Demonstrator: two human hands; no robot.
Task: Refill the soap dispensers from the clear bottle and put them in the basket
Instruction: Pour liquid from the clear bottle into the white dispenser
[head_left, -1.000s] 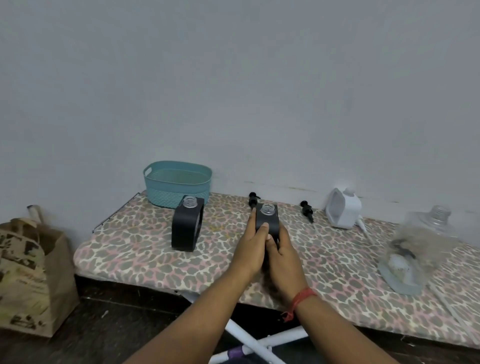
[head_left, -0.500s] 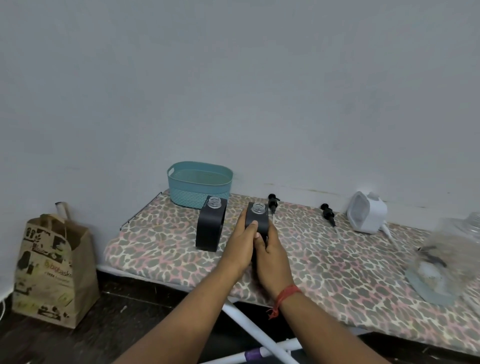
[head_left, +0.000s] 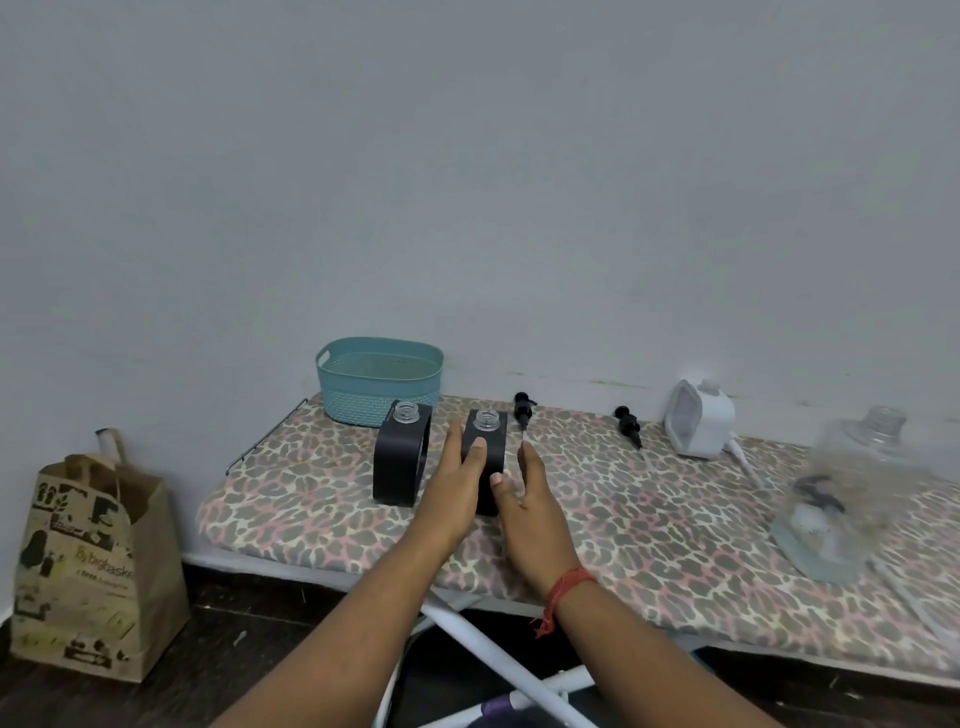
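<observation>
- Change: half a second back both hands clasped the second black dispenser (head_left: 485, 457); now it stands on the leopard-print board (head_left: 649, 519), upright, and the grip is loosening.
- Left hand (head_left: 460, 486): fingers straight, thumb lying on the dispenser's front face, fingers along its left side. Touching, not clamped.
- Right hand (head_left: 524, 499): fingers extended just right of the dispenser, thumb near its lower front edge. Relaxed; whether it touches, I cannot tell.
- Landmark, teal basket (head_left: 379, 379): sits at the back left of the board, nothing visible inside. First black dispenser (head_left: 401, 460) stands just in front of the basket; the second is immediately right of that one, near but apart.
- Both dispensers show open clear necks, pumps off. Two black pumps (head_left: 523, 410) (head_left: 628, 423) lie to the right of the basket, along the wall.
- White dispenser (head_left: 698, 423) is farther right again.
- Clear bottle (head_left: 841, 493) is far right of the basket, well apart from the hands, blurred; it looks uncapped.
- Reading: dispensers staged side by side for filling. No pouring started; likely next is reaching for the clear bottle.
</observation>
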